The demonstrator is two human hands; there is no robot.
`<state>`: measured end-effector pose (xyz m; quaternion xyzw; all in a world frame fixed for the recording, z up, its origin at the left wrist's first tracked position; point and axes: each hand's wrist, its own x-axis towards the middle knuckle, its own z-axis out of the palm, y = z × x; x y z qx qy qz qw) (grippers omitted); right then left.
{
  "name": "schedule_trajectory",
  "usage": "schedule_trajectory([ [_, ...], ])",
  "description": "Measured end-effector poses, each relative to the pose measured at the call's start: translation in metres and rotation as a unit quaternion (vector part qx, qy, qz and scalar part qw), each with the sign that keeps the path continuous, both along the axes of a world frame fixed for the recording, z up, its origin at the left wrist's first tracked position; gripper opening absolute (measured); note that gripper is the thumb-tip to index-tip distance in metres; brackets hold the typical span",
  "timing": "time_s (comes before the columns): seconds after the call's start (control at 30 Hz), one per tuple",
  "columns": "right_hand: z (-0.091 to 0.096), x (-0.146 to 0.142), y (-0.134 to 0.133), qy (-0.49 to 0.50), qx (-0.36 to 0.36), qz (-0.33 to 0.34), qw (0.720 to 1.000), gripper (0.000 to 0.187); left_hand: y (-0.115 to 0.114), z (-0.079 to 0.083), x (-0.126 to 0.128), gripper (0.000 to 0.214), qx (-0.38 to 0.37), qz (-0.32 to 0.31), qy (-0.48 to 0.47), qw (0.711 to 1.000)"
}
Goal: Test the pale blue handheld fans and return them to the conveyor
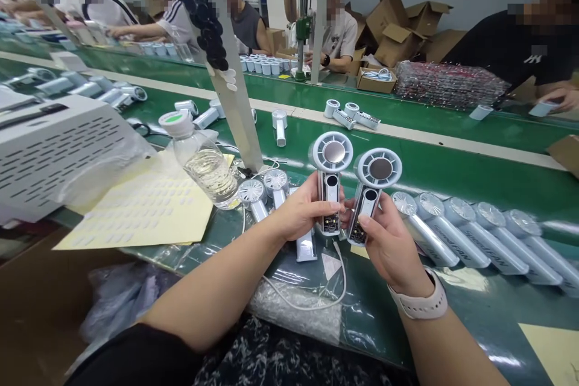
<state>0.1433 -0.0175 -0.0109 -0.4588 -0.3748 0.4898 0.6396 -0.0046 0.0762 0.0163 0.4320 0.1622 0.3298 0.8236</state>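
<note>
My left hand (307, 208) is closed round the handle of a light-blue handheld fan (332, 154), its round head up and a circuit board showing in the handle. A second handheld fan (379, 169) of the same kind, circuit board likewise exposed, is gripped by my right hand (391, 241). The two fans are held side by side above the bench. Below my left hand lie more fans (253, 193) with clear ribbed heads, partly covered by my hand and arm. A white cable (344, 289) loops over the bench beneath my hands.
On the right, several fans (465, 229) lie in a row. A water bottle (203, 163), a yellow sticker sheet (149, 205) and a vented metal box (72, 151) are to the left. Behind runs a green conveyor (303, 148) carrying fans. Co-workers sit across it. A metal post (226, 81) rises nearby.
</note>
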Motion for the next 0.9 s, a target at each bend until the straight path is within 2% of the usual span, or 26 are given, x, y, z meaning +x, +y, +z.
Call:
schedule_trajectory([
  [0.13, -0.003, -0.003, 0.001, -0.004, 0.017, -0.001, 1.000, 0.043, 0.000, 0.000, 0.000, 0.047, -0.029, -0.010, -0.025, 0.999],
  [0.3, -0.001, -0.006, 0.000, 0.020, 0.014, -0.001, 1.000, 0.047, -0.001, 0.003, 0.000, 0.043, -0.010, -0.005, -0.009, 1.000],
  [0.43, 0.000, -0.005, 0.000, 0.032, 0.017, 0.003, 0.999, 0.041, -0.001, 0.005, 0.000, 0.039, -0.007, -0.023, -0.016, 1.000],
  [0.7, 0.002, -0.004, 0.000, 0.015, 0.013, -0.016, 1.000, 0.031, 0.002, -0.001, 0.004, 0.038, 0.005, 0.057, 0.021, 0.998],
  [0.83, 0.007, -0.005, -0.003, 0.027, 0.032, 0.013, 0.999, 0.031, -0.001, -0.001, 0.002, 0.043, 0.030, -0.005, 0.004, 1.000],
  [0.9, 0.008, -0.004, -0.004, 0.022, 0.040, 0.010, 0.999, 0.029, 0.001, -0.004, 0.002, 0.043, 0.047, -0.011, 0.006, 0.999],
])
